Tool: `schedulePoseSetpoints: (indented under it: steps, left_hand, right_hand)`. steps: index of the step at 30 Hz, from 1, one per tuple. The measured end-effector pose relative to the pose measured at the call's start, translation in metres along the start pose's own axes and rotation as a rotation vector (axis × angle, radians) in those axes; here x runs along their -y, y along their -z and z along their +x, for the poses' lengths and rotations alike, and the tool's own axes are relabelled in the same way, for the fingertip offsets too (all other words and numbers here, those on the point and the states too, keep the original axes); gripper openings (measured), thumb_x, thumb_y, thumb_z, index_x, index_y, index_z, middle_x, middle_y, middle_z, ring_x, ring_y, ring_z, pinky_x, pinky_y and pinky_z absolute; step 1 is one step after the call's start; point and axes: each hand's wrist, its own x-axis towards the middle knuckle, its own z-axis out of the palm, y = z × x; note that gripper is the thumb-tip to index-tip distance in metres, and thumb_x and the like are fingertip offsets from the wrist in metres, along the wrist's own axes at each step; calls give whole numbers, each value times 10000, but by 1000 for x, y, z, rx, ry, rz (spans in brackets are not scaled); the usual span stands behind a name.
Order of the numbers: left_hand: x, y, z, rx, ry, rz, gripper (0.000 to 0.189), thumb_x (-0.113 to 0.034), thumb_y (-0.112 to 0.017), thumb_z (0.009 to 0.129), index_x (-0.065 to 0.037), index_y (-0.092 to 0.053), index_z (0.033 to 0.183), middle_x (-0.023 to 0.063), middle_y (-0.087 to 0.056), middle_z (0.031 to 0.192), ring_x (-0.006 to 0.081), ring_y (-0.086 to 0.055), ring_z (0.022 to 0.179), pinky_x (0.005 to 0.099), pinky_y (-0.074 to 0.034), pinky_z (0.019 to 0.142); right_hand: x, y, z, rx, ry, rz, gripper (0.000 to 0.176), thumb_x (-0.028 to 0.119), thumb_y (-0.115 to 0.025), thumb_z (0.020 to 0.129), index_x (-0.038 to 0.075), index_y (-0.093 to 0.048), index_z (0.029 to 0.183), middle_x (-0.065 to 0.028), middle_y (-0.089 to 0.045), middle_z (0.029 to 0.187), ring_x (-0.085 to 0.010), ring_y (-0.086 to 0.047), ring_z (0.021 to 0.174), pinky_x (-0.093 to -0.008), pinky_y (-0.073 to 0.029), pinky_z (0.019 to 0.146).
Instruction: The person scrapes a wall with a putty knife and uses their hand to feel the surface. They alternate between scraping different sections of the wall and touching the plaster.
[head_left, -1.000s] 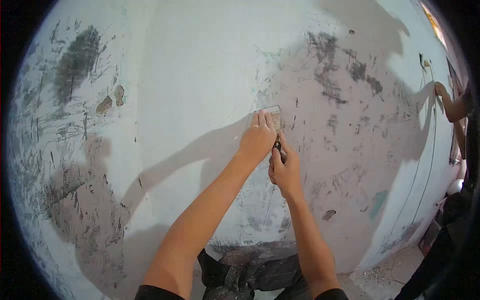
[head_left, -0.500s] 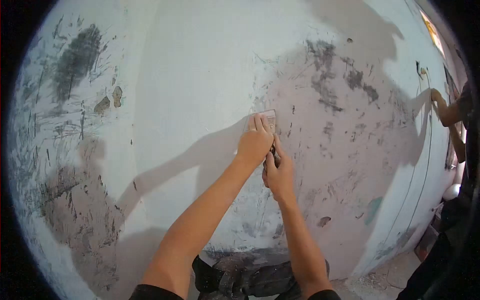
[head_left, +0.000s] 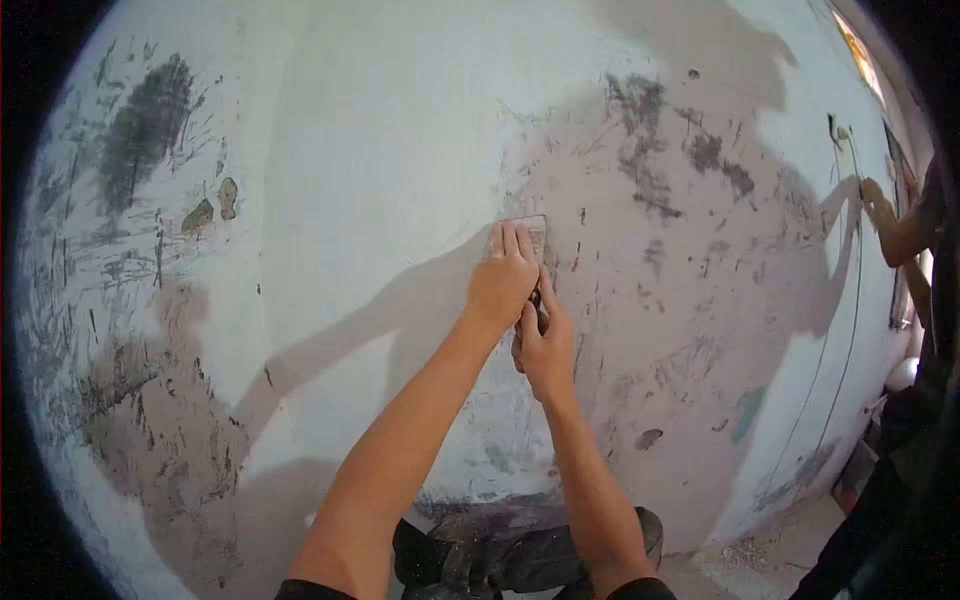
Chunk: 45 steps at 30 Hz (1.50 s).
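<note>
A putty knife with a wide, whitish-smeared blade rests against the scuffed wall. My left hand is over the blade and its neck, with straight fingers pressing on the blade face; its thumb is hidden. Just below, my right hand is wrapped around the dark handle, the index finger stretched up along it. Smooth pale wall lies left of the blade, and rougher, marked wall to the right.
At the far right a co-worker's hand touches the wall near hanging cords. Dark stains and chipped spots mark the left wall. Debris lies on the floor at lower right.
Both hands and the putty knife handle have shifted slightly left, while the blade stays at nearly the same wall spot. The view has also moved a little. The co-worker's forearm is a bit lower.
</note>
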Motion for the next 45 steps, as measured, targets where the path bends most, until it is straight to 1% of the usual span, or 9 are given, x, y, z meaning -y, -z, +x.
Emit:
schedulePoseSetpoints:
  steps: [13,23,27,31,33,34,36,43,45]
  left_hand:
    - [-9,12,-62,56,-149,-286,561,-92,-553,852,52,-447,1385,252,-454,1428,389,-466,1322,435,-487,1016]
    - [48,9,-24,-60,-331,-191,629,-80,-589,787,-6,-470,1400,166,-448,1460,336,-425,1359,490,-386,1103]
    - [66,9,-18,-116,-325,-69,598,-87,-614,757,-49,-538,1349,126,-546,1357,309,-510,1259,476,-406,1068]
    - [94,24,-32,-22,-266,-59,552,-105,-629,746,-67,-583,1295,118,-622,1189,298,-574,1137,455,-446,992]
    - [107,45,-42,-62,-322,-79,521,-122,-641,746,-66,-598,1261,120,-621,1117,288,-591,1068,443,-454,957]
    - [117,59,-52,-50,-316,-43,521,-122,-641,746,-66,-598,1261,120,-621,1117,288,-591,1068,443,-454,957]
    - [131,89,-84,-25,-413,-83,498,-147,-659,740,-67,-607,1229,112,-618,1102,282,-595,1045,434,-452,956]
    - [140,220,-332,503,-308,-268,508,-209,-689,812,-69,-584,1289,141,-619,1208,291,-618,1008,443,-503,898]
    - [118,277,-426,723,-71,-417,423,-201,-648,865,-57,-599,1260,164,-614,1228,300,-619,1021,452,-515,881]
  right_hand:
    - [-19,47,-67,129,-138,14,579,113,-468,1009,99,-256,1548,30,-477,653,-43,-407,506,-224,-361,452]
    - [-103,192,-224,-42,-159,-391,564,72,-459,990,58,-287,1528,-12,-538,824,-81,-477,632,-235,-406,546]
    - [-60,191,-241,-220,-477,-417,548,67,-457,995,36,-297,1518,-30,-536,825,-91,-491,714,-233,-408,592]
    - [-121,207,-249,-388,-137,-368,532,191,-425,1042,116,-268,1545,7,-404,621,-72,-319,500,-233,-300,454]
    - [-86,190,-240,-397,-319,-344,557,162,-469,1027,106,-270,1545,-10,-433,646,-97,-342,532,-254,-323,484]
    - [-82,192,-238,-370,-316,-317,557,162,-469,1027,106,-270,1545,-10,-433,646,-97,-342,532,-254,-323,484]
    - [-80,202,-242,-229,-428,-308,646,252,-541,1000,155,-232,1559,-173,-604,1236,-218,-599,887,-292,-508,666]
    - [-66,180,-243,-157,-111,-752,631,291,-534,997,100,-268,1537,-274,-634,1098,-353,-638,882,-405,-543,715]
    - [-68,179,-246,-136,-131,-808,631,297,-546,990,85,-289,1526,-275,-638,1078,-364,-639,876,-411,-540,712]
